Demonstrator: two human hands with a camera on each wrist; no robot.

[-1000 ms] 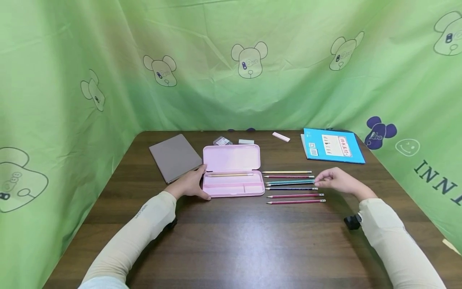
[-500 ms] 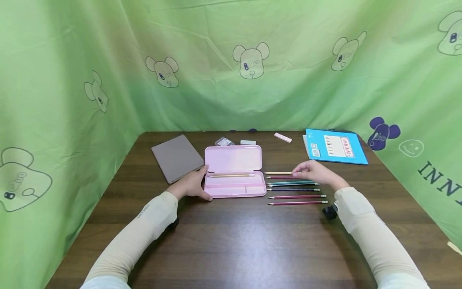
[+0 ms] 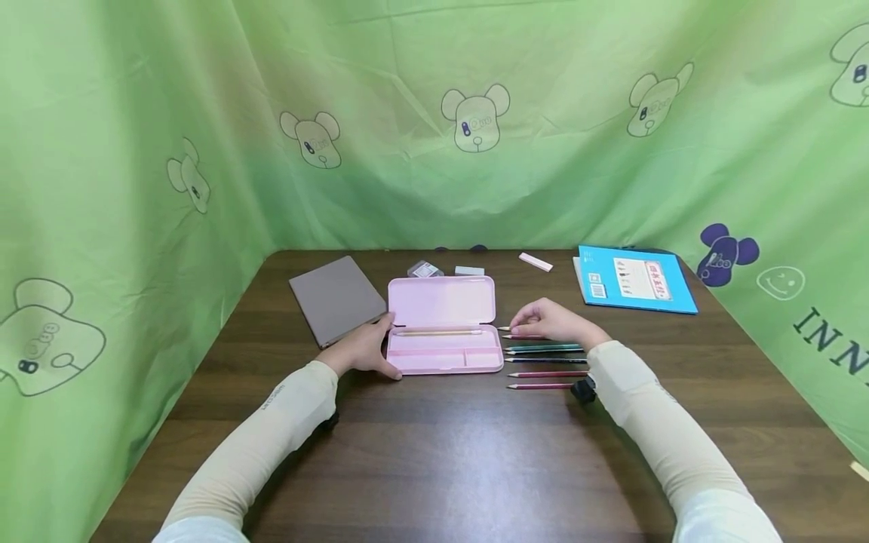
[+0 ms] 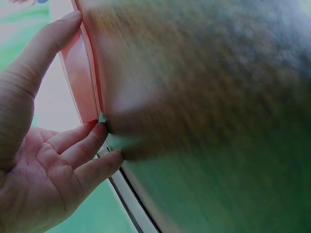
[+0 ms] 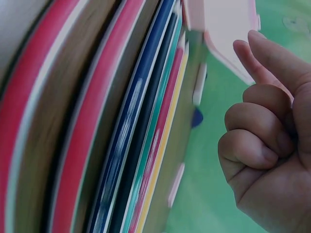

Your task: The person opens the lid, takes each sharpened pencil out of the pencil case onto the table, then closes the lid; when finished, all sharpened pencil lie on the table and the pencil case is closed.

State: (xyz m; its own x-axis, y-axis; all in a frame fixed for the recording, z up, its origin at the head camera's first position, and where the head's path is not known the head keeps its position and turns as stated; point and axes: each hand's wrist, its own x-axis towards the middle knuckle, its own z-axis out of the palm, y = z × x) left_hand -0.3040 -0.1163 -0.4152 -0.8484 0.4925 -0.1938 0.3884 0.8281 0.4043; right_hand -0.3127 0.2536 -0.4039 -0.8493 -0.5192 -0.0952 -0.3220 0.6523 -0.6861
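My left hand [image 3: 360, 347] rests against the left end of an open pink pencil case [image 3: 444, 369], thumb at its front corner and fingers at the back, fairly straight. One yellow pencil [image 3: 437, 332] lies in the case's rear compartment. To the right of the case, my right hand [image 3: 551, 322] hovers over the far end of a row of pencils. Its thumb and forefinger are extended near each other with nothing between them; the other fingers are curled. Below it lie a yellow pencil [image 5: 163, 145], a red pencil [image 5: 151, 160] and a teal pencil [image 5: 146, 160].
Nearer the front are a dark blue pencil [image 3: 546, 360] and two more red pencils [image 3: 546, 374]. A grey notebook [image 3: 338, 298] lies left of the case. Behind are a white eraser [image 3: 469, 271], a small clear-and-grey item [image 3: 425, 269], a pink-white strip [image 3: 535, 262] and blue booklets [image 3: 634, 279].
My right hand has moved left and away from me, from the eraser end of the teal pencil to near the yellow pencil's tip. My left hand has stayed at the case.
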